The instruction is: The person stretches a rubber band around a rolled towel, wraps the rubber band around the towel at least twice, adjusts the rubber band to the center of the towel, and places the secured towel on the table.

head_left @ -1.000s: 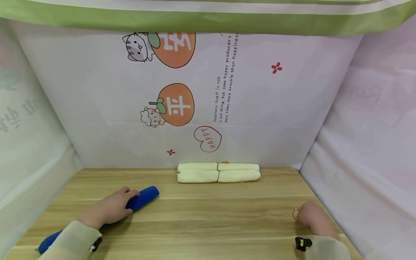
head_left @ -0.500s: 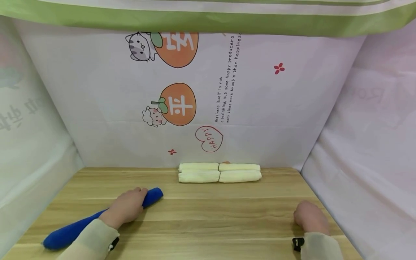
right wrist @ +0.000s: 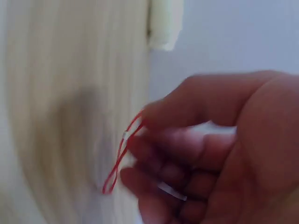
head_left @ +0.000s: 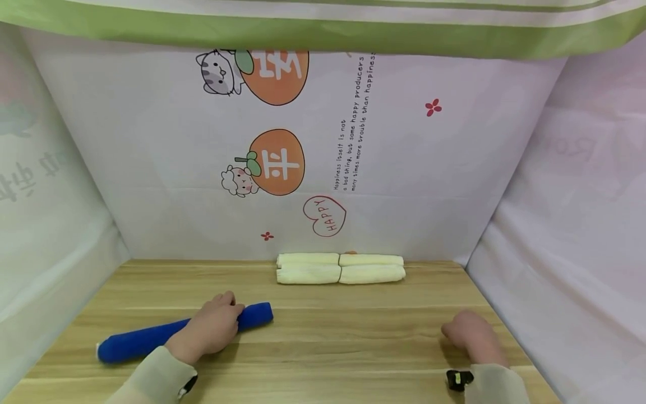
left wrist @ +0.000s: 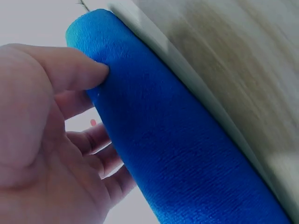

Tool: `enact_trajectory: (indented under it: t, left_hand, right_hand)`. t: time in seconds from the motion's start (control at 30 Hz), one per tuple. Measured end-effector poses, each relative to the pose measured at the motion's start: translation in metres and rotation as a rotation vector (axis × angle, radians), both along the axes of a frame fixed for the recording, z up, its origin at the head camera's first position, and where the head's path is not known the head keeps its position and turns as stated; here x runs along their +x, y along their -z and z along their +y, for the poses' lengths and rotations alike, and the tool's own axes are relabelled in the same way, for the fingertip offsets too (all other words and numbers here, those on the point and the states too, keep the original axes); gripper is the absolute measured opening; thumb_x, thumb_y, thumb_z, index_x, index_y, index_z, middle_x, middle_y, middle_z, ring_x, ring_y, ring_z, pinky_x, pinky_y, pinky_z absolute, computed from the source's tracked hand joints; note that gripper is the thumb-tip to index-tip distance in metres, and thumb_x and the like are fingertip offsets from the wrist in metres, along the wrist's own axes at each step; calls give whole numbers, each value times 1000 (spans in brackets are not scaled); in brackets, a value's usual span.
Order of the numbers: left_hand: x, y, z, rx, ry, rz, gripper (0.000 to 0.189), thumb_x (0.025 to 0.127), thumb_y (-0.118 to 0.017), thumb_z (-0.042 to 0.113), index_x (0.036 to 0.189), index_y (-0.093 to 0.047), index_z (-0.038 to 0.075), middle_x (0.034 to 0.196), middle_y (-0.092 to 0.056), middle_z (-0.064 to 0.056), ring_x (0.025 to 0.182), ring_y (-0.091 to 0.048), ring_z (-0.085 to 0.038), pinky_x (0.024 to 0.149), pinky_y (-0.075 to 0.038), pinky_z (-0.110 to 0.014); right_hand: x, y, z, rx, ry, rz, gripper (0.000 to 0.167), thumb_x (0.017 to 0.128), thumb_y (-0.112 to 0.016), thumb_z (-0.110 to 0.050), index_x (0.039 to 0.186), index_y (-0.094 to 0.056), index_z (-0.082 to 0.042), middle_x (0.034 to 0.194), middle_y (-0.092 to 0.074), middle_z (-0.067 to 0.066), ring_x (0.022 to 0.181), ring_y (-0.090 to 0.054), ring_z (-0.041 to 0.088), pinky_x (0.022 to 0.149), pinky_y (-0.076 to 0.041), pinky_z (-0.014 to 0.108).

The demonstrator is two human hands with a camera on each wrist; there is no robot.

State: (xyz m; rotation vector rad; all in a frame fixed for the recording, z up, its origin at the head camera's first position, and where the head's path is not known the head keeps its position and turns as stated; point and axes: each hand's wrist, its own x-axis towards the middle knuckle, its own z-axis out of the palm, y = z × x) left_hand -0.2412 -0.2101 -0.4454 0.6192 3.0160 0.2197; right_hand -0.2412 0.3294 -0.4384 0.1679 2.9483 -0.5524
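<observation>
A long rolled-up blue towel [head_left: 143,341] lies slanted slightly across the left half of the wooden table. My left hand [head_left: 214,322] grips it nearer its right end. In the left wrist view the thumb [left wrist: 86,70] presses one face of the towel roll while the other fingers pass behind it. Over at the table's right side, my right hand [head_left: 471,334] pinches a thin red elastic band [right wrist: 125,136] between thumb and fingertips. The band hangs as a narrow loop in the right wrist view, and in the head view the hand hides it.
Two pale yellow rolls [head_left: 310,274], each with a thin dark band round the middle, lie side by side at the table's back edge [head_left: 202,260]. Printed white sheets [head_left: 383,168] enclose the back and sides. A green-striped cloth edge [head_left: 323,36] hangs across the top.
My left hand has moved right with the blue towel roll, which has swung from a steep slant to nearly level. The right hand has shifted slightly left with the band.
</observation>
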Motion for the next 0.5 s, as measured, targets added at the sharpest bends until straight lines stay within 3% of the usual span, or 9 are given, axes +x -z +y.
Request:
enact_trajectory:
  t: [0.13,0.23,0.3,0.4,0.5]
  left_hand:
    - [2,-2,2,-4,-1,28,39,96,-60,6,135,-60,3,95,-53,-5,81,-49,-19,75,-47,-42]
    - [2,-5,2,14,0,30,45,94,-64,5,139,-57,6,97,-57,-5,80,-56,-20,76,-51,-44]
    - [2,-7,1,29,0,27,47,93,-66,5,139,-56,6,100,-60,-6,84,-61,-23,78,-52,-47]
    - [2,-9,0,44,3,15,45,92,-68,6,136,-58,6,105,-61,-8,91,-63,-27,82,-52,-49]
    - [1,-8,-1,43,12,6,43,93,-68,6,135,-59,6,103,-61,-7,90,-63,-26,81,-52,-49]
  right_hand:
    - [-2,-3,-10,-356,54,61,23,90,-59,-17,73,-62,-3,75,-61,7,69,-55,23,61,-45,38]
    - [-4,-7,-18,-713,102,92,19,95,-57,-11,86,-66,4,93,-68,13,84,-62,24,75,-53,38]
    - [-5,-10,-21,-901,92,104,20,98,-53,-7,90,-64,8,103,-68,17,93,-65,25,83,-54,38]
    - [-5,-15,-25,-1106,84,108,19,100,-49,-4,86,-58,4,102,-68,17,94,-66,25,85,-54,37]
    - [-4,-19,-29,-1218,39,97,21,102,-49,-5,83,-57,-2,97,-69,14,90,-67,23,82,-54,35]
